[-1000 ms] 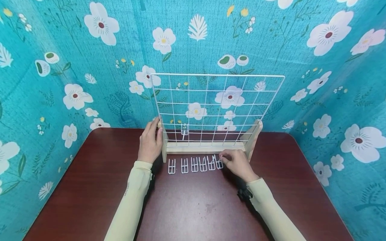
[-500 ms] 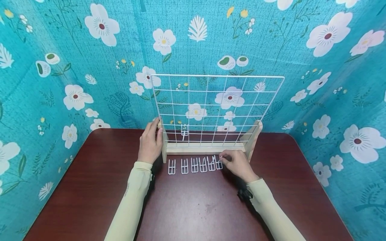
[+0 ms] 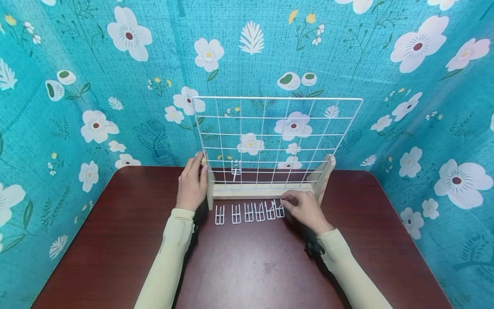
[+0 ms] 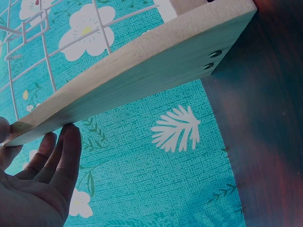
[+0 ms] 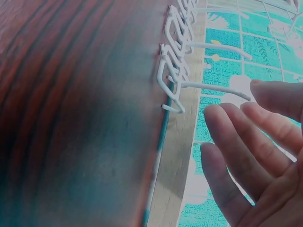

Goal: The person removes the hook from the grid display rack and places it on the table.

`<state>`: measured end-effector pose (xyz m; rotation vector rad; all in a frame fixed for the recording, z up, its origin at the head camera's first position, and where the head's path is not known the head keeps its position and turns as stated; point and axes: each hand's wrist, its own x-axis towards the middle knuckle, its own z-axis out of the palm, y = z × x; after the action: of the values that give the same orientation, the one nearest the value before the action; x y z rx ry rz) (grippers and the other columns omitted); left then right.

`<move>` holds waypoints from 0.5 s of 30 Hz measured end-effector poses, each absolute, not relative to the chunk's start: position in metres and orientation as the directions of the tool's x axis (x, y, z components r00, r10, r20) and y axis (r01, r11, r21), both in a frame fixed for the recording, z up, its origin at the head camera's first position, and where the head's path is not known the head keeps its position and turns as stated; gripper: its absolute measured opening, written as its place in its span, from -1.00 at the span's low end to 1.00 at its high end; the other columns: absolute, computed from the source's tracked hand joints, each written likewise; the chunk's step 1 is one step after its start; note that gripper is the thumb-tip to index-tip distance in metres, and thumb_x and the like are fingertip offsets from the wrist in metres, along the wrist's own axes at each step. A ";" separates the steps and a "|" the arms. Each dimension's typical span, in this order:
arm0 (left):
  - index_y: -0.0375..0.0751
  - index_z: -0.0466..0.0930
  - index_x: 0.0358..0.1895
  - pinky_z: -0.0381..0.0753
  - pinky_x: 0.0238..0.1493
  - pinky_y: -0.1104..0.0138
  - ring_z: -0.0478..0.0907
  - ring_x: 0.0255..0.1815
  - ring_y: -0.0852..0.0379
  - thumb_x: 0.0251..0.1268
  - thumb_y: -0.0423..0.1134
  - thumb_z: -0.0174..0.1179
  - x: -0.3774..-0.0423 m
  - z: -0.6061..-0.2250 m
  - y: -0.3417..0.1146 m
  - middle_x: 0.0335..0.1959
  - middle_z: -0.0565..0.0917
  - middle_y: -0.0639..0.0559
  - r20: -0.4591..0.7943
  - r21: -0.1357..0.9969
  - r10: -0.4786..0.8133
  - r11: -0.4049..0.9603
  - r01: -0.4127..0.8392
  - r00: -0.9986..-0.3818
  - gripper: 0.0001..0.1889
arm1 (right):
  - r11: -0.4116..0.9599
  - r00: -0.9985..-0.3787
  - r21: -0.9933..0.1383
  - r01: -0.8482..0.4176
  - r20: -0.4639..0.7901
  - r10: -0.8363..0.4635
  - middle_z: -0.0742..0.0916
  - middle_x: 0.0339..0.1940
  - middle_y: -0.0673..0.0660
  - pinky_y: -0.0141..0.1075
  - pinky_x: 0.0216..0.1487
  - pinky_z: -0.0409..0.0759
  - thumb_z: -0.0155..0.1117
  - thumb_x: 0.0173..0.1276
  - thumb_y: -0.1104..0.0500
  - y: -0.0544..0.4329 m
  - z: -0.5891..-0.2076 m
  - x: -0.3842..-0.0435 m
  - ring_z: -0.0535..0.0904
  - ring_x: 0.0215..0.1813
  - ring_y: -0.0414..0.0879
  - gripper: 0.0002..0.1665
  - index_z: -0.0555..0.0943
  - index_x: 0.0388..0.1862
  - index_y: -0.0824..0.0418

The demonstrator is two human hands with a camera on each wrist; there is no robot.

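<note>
My left hand (image 3: 191, 182) grips the left wooden upright (image 3: 210, 191) of a stand near its top. In the left wrist view the thumb lies on one side of the wood and the fingertips (image 4: 71, 130) on the other. A white wire grid panel (image 3: 278, 98) rises from this stand. My right hand (image 3: 305, 210) pinches the prong of the rightmost white wire hook (image 5: 213, 88), which sits at the end of a row of several hooks (image 3: 248, 213) before the stand. The hook's prong tip is at the thumb and fingertips; the other fingers are spread loosely.
One more hook (image 3: 236, 171) hangs on the grid, low on the left. The stand's bottom crossbar (image 3: 262, 192) and right upright (image 3: 323, 180) are pale wood. A dark red-brown table (image 3: 247, 266) carries everything, and a teal floral cloth (image 3: 162, 64) encloses the back and sides.
The rightmost hook has shifted slightly left, close against its neighbour, with my right fingers on it. My left hand stays on the upright.
</note>
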<state>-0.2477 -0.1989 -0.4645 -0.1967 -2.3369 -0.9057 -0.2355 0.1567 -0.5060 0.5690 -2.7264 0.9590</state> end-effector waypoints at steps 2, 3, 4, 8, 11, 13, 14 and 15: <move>-0.11 0.41 0.54 0.64 0.16 -0.19 0.66 0.13 -0.26 0.68 -0.12 0.01 -0.247 -0.464 -0.199 0.22 0.62 -0.21 0.595 0.562 -0.081 0.753 0.342 -0.800 -0.52 | 0.709 -0.904 -0.564 -0.423 0.319 -0.286 0.88 -0.25 0.06 -0.10 -0.09 0.70 0.48 0.34 0.22 0.156 -0.504 -0.235 0.76 -0.22 -0.13 -0.87 0.82 -0.14 0.16; -0.10 0.41 0.54 0.64 0.16 -0.19 0.66 0.13 -0.27 0.68 -0.12 0.01 -0.248 -0.464 -0.199 0.22 0.63 -0.21 0.595 0.562 -0.081 0.753 0.342 -0.799 -0.52 | 0.707 -0.903 -0.566 -0.425 0.324 -0.283 0.88 -0.25 0.06 -0.08 -0.08 0.71 0.48 0.35 0.22 0.156 -0.504 -0.235 0.76 -0.22 -0.12 -0.87 0.82 -0.14 0.16; -0.10 0.41 0.54 0.64 0.16 -0.19 0.66 0.13 -0.27 0.68 -0.12 0.01 -0.248 -0.464 -0.199 0.22 0.63 -0.21 0.595 0.562 -0.081 0.753 0.342 -0.800 -0.52 | 0.706 -0.902 -0.566 -0.426 0.330 -0.279 0.88 -0.25 0.06 -0.07 -0.07 0.71 0.48 0.35 0.21 0.155 -0.503 -0.235 0.77 -0.21 -0.11 -0.87 0.82 -0.14 0.16; -0.11 0.40 0.54 0.65 0.16 -0.18 0.67 0.13 -0.26 0.68 -0.12 0.01 -0.248 -0.464 -0.199 0.23 0.62 -0.21 0.595 0.562 -0.080 0.753 0.343 -0.800 -0.52 | 0.705 -0.900 -0.568 -0.425 0.346 -0.265 0.88 -0.24 0.09 -0.05 -0.07 0.73 0.46 0.36 0.21 0.155 -0.503 -0.235 0.79 -0.21 -0.09 -0.85 0.81 -0.12 0.19; -0.11 0.40 0.54 0.65 0.16 -0.18 0.67 0.13 -0.26 0.68 -0.12 0.01 -0.248 -0.464 -0.199 0.23 0.62 -0.21 0.594 0.562 -0.081 0.754 0.341 -0.801 -0.52 | 0.703 -0.897 -0.569 -0.427 0.368 -0.246 0.88 -0.23 0.13 -0.04 -0.09 0.75 0.46 0.35 0.23 0.155 -0.502 -0.234 0.80 -0.22 -0.06 -0.82 0.81 -0.09 0.23; -0.12 0.41 0.54 0.65 0.15 -0.18 0.67 0.12 -0.26 0.68 -0.12 0.01 -0.248 -0.464 -0.199 0.23 0.62 -0.21 0.596 0.560 -0.081 0.755 0.341 -0.799 -0.52 | 0.701 -0.888 -0.565 -0.436 0.395 -0.235 0.88 -0.23 0.15 -0.04 -0.11 0.75 0.46 0.34 0.25 0.155 -0.501 -0.234 0.80 -0.23 -0.05 -0.80 0.81 -0.08 0.25; -0.11 0.41 0.54 0.66 0.14 -0.18 0.67 0.11 -0.26 0.68 -0.12 0.01 -0.248 -0.464 -0.198 0.23 0.63 -0.21 0.598 0.559 -0.081 0.755 0.343 -0.797 -0.52 | 0.697 -0.882 -0.563 -0.444 0.410 -0.231 0.88 -0.23 0.15 -0.04 -0.12 0.75 0.47 0.34 0.26 0.154 -0.500 -0.234 0.80 -0.23 -0.05 -0.80 0.81 -0.08 0.26; -0.11 0.41 0.53 0.66 0.13 -0.17 0.68 0.10 -0.26 0.68 -0.12 0.01 -0.248 -0.464 -0.198 0.22 0.63 -0.21 0.601 0.559 -0.082 0.754 0.344 -0.795 -0.52 | 0.693 -0.876 -0.562 -0.452 0.424 -0.227 0.88 -0.23 0.15 -0.04 -0.13 0.74 0.47 0.33 0.26 0.154 -0.498 -0.234 0.79 -0.24 -0.06 -0.80 0.81 -0.08 0.25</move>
<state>-0.2476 -0.1984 -0.4642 -0.1960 -2.3317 -0.9045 -0.2337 0.1538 -0.4985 0.5347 -2.5825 0.9811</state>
